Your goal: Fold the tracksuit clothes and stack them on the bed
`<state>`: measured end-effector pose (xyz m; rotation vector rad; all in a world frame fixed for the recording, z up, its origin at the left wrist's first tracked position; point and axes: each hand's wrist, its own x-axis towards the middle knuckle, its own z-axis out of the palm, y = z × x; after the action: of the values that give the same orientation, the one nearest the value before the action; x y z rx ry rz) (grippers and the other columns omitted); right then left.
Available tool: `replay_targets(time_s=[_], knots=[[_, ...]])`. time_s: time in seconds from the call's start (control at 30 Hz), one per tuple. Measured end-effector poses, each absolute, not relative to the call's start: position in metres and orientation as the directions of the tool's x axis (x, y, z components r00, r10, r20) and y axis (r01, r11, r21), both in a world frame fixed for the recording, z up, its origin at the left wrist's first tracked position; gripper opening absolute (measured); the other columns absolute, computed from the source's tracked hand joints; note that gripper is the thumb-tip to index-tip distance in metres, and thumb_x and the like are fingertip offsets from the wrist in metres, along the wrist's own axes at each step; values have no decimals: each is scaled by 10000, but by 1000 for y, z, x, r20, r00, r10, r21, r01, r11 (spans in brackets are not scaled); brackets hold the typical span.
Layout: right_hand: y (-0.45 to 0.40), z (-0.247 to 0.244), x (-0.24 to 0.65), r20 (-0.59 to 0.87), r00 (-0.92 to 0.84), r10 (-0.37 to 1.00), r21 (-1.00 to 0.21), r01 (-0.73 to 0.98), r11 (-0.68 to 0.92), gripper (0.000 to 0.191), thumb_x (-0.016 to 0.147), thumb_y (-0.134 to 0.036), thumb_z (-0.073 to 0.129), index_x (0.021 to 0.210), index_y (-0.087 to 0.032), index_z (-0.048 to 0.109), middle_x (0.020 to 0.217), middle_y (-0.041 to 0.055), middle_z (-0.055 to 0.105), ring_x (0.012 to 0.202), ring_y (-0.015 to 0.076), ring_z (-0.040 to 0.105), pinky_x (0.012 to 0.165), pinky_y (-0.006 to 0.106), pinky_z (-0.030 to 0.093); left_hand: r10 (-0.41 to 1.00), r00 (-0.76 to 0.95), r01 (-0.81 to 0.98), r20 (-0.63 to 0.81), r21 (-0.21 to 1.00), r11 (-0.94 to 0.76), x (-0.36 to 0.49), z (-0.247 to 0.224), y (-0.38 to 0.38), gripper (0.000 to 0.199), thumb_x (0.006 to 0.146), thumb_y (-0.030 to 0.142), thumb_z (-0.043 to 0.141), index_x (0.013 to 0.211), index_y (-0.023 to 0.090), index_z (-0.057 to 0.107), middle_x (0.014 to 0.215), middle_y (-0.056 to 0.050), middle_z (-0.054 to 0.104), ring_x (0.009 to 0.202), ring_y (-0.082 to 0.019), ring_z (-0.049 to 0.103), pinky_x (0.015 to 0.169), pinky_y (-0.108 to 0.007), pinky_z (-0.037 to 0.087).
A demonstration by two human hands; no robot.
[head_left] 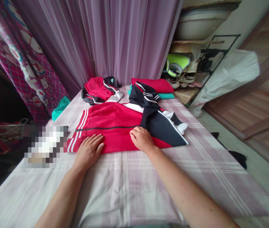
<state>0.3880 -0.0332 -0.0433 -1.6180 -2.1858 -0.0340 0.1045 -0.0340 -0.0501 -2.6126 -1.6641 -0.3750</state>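
The red jacket lies on checked cloth, likely light and soft, best taken at striped hem and dark shoulder. The left grip rests flat, holding nothing; the right grip curls, perhaps pinching fabric; I cannot tell.

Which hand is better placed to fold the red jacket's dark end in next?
Probably the right hand: it rests on the red jacket beside its dark end, while the left hand lies farther off, near the striped hem.
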Motion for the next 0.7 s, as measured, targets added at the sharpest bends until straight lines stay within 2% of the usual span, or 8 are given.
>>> replay_targets(time_s=[0.17, 0.33, 0.47, 0.57, 0.7], knots=[[-38, -42, 408, 350, -182, 919, -246, 928, 278, 216, 930, -236, 508, 855, -225, 710, 904, 42, 713, 785, 161, 620, 687, 268, 391, 888, 391, 892, 243, 135, -431, 107, -51, -33, 554, 984, 514, 319, 1328, 208, 627, 1347, -103, 643, 1311, -296, 545, 1110, -514, 410], [-31, -51, 473, 365, 124, 923, -346, 938, 11, 301, 912, -334, 504, 706, -214, 689, 800, 60, 723, 720, 179, 620, 629, 280, 350, 883, 388, 889, 263, 148, -434, 106, -52, -34, 552, 981, 517, 318, 1316, 213, 635, 1339, -99, 650, 1300, -292, 554, 1104, -509, 414], [-23, -57, 513, 374, 315, 872, -420, 896, -143, 368, 919, -374, 452, 687, -213, 688, 726, 69, 725, 697, 193, 608, 627, 284, 354, 881, 382, 888, 278, 153, -434, 106, -53, -34, 552, 979, 521, 321, 1304, 213, 643, 1328, -99, 659, 1292, -290, 562, 1103, -502, 418], [-24, -55, 510, 395, 300, 868, -396, 908, -133, 375, 916, -383, 448, 677, -213, 683, 719, 72, 723, 691, 192, 602, 624, 285, 345, 881, 379, 887, 283, 162, -433, 107, -54, -33, 554, 979, 524, 321, 1299, 210, 647, 1319, -102, 664, 1289, -294, 564, 1099, -508, 422], [-32, -49, 478, 414, 102, 905, -296, 955, 27, 380, 923, -376, 453, 653, -210, 662, 751, 78, 714, 689, 176, 604, 614, 289, 307, 877, 376, 883, 299, 172, -437, 106, -55, -33, 555, 976, 533, 329, 1286, 210, 657, 1313, -103, 668, 1278, -300, 572, 1093, -523, 430]])
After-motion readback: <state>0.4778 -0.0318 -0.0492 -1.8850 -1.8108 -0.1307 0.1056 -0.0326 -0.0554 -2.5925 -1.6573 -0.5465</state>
